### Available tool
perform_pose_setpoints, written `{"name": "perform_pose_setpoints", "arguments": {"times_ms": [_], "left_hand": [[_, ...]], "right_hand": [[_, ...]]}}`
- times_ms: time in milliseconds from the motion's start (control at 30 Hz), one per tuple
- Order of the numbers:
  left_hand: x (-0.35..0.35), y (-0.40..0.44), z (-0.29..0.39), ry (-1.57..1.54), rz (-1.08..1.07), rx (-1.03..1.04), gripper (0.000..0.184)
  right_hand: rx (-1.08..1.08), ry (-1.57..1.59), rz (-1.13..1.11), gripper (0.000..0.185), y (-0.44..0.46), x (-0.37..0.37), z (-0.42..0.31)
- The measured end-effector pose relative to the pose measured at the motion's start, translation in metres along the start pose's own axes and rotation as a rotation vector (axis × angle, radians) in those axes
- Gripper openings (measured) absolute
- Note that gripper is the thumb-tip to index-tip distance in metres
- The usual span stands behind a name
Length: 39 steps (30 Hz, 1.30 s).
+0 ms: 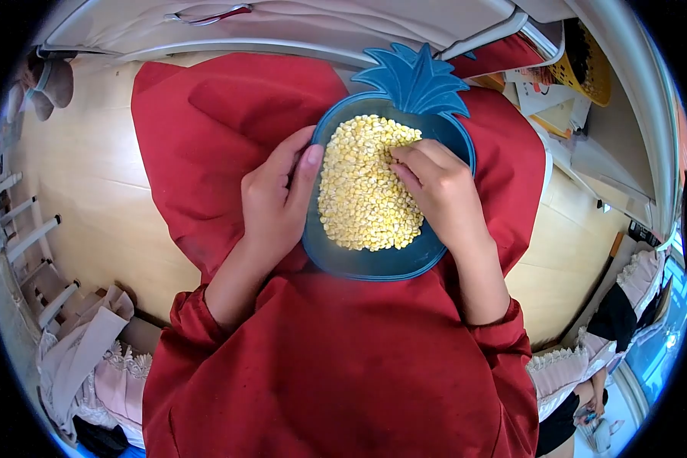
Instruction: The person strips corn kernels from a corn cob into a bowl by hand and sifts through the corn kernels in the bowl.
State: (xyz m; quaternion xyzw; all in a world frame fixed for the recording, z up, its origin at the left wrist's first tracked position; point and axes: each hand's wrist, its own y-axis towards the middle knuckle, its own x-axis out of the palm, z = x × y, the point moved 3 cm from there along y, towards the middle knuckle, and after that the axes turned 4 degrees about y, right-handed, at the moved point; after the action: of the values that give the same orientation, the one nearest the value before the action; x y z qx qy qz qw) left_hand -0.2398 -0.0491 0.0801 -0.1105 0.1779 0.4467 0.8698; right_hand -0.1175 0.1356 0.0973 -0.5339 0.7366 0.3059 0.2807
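Observation:
A blue pineapple-shaped tray [355, 267] rests on the lap over red cloth, its leafy top pointing away from me. Yellow corn kernels [362, 198] are heaped in it, mostly toward the left and middle. My left hand [276, 189] grips the tray's left rim, thumb on the inner side and fingers outside. Reaching in from the right, my right hand [441, 187] is closed in a pinch, thumb and fingertips among the kernels near the upper right of the heap. How many kernels are between those fingertips is hidden.
A pale cabinet or desk front [282, 30] with a handle stands just beyond the tray. To the right, a shelf holds a yellow basket [588, 65] and papers. White rack bars [42, 229] are at left. Light cloth lies behind me, and another person's hand shows at lower right.

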Motion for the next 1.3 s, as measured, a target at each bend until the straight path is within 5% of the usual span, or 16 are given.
{"name": "perform_pose_setpoints", "arguments": {"times_ms": [400, 867, 1067, 1300], "left_hand": [[0.001, 0.0, -0.001, 0.002, 0.012, 0.008, 0.029], [0.002, 0.0, -0.002, 0.017, 0.001, -0.002, 0.029], [-0.002, -0.002, 0.001, 0.03, -0.057, -0.046, 0.03], [0.0, -0.001, -0.003, 0.044, 0.004, 0.062, 0.026]], "right_hand": [[0.059, -0.067, -0.068, 0.009, 0.002, 0.007, 0.006], [0.649, 1.011, 0.056, 0.012, 0.005, -0.032, -0.01], [0.569, 0.91, 0.078, 0.013, 0.023, -0.074, -0.046], [-0.101, 0.338, 0.322, 0.007, 0.102, -0.18, -0.097]]}}
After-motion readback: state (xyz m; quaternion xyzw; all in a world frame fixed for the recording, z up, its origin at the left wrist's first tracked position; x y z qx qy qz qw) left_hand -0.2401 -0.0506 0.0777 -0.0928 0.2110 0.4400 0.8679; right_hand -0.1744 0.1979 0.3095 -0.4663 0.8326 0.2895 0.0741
